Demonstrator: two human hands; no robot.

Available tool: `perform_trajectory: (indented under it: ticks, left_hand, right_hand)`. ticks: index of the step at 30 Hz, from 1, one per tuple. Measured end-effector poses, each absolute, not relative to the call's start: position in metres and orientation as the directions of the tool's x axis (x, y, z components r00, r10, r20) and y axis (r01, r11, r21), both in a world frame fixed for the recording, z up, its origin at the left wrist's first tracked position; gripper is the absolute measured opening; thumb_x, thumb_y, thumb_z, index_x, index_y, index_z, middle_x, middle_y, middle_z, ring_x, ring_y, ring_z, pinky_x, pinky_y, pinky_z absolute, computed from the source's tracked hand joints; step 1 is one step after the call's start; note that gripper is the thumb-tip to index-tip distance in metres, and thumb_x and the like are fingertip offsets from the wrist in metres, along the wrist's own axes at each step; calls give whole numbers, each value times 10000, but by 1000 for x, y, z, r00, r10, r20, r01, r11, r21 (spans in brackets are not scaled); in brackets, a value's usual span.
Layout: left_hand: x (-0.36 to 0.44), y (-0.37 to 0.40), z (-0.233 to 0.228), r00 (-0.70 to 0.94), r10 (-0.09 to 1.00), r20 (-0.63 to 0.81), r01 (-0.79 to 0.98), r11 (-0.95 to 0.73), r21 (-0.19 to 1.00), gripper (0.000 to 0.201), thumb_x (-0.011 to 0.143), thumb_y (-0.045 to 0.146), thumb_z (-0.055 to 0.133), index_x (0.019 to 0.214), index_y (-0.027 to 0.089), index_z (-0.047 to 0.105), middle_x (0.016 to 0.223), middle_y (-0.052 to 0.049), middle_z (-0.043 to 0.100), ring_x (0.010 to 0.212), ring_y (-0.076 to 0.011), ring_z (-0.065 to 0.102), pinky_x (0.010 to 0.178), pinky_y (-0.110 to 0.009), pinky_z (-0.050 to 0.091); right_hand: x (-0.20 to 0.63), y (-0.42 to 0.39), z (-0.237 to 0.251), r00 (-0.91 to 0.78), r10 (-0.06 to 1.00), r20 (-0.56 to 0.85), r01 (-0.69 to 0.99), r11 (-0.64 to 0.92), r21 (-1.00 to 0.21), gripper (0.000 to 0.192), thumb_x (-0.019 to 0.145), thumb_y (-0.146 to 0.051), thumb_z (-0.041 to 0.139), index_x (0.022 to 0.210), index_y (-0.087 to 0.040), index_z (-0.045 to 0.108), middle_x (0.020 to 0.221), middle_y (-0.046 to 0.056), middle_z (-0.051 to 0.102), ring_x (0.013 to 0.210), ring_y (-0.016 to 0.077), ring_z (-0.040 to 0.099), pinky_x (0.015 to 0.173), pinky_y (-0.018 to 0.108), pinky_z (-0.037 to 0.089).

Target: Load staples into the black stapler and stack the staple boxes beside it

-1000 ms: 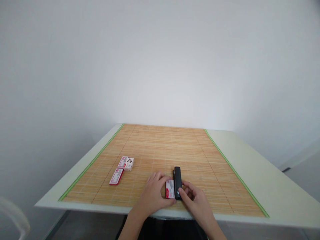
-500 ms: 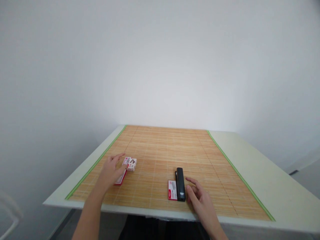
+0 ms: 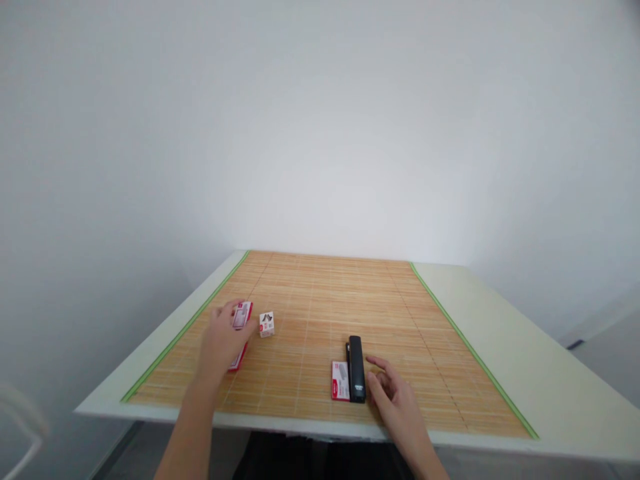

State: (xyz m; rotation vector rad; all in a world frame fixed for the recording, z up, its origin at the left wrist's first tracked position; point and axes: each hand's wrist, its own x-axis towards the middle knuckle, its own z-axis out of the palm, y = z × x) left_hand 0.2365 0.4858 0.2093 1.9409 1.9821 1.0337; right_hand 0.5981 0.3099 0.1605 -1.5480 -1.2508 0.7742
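In the head view, the left hand (image 3: 223,340) closes its fingers on a red-and-white staple box (image 3: 243,314), held lifted near the left side of the bamboo mat (image 3: 320,293), with a small white box (image 3: 267,324) just to its right and another flat red-and-white box (image 3: 235,359) partly hidden under the hand. The right hand (image 3: 393,400) rests open on the mat, fingers loosely spread, just beside a black stapler (image 3: 355,368) that lies flat with a further staple box (image 3: 341,381) touching its left side. The mat covers a pale table (image 3: 525,360) before a plain white wall (image 3: 320,120).

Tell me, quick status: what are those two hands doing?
Left hand lifting small red-and-white cardboard box. Right hand open, beside black stapler. Nothing blocks them on bamboo mat.
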Motion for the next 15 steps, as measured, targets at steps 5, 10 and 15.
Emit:
perform_trajectory:
  ticks: [5,10,15]
  left_hand:
    - [331,416,220,175,942,286,562,-334,757,555,794,286,669,1338,270,564,1189,-50,602,907,-195,631,850,-351,534]
    - [398,369,205,346,927,145,486,-309,817,533,728,199,706,1244,279,604,1135,-39,582,978,-207,641,911,-358,526]
    - [389,373,200,475,876,87,413,-309,857,734,667,318,852,1344,290,569,1319,-63,537,1148,-257,614,1008,-385,507]
  right_hand:
    - [597,309,162,267,960,85,361,-18,-932,641,931,-683,562,1305,-170,645,652,-28,548,609,184,539,602,294,429]
    - [598,307,164,235,969,80,385,-17,-923,570,969,-629,538,1275,-165,662,688,-6,592,654,195,568,633,301,435]
    - [598,306,167,184,981,60,360,-11,-933,547,990,-598,520,1260,-149,678,733,19,640,673,201,586,613,297,423]
